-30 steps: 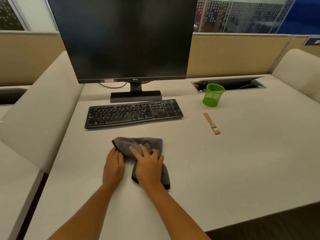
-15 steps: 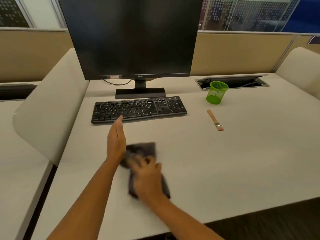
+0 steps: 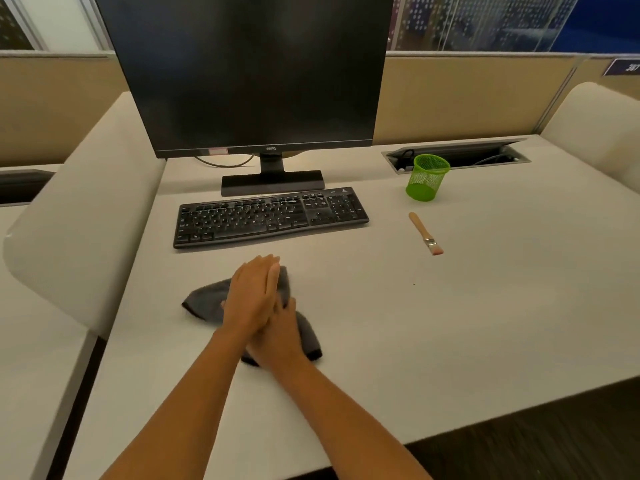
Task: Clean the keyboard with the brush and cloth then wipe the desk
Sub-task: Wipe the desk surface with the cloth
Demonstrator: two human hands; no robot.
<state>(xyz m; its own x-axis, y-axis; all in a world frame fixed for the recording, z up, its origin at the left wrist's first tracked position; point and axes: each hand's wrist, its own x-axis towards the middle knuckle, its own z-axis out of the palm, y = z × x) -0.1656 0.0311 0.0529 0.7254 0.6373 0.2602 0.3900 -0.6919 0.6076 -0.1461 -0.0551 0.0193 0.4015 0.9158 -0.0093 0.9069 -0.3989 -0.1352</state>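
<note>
One view, head: grey cloth [image 3: 201,303] on desk [image 3: 485,323], near keyboard [image 3: 270,216]. Over it left hand [image 3: 254,299] flat, fingers straight; right hand [image 3: 277,341] beneath on cloth, grip hidden. Well right, brush [image 3: 424,233] lies untouched. Judgement: cloth work under way; finished steps unclear.

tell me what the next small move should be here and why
Probably take the right hand off the cloth and reach for the brush. Both hands lie over the cloth in front of the keyboard, the left hand on top, and the brush lies untouched on the desk to the keyboard's right. The task names the brush first.
</note>
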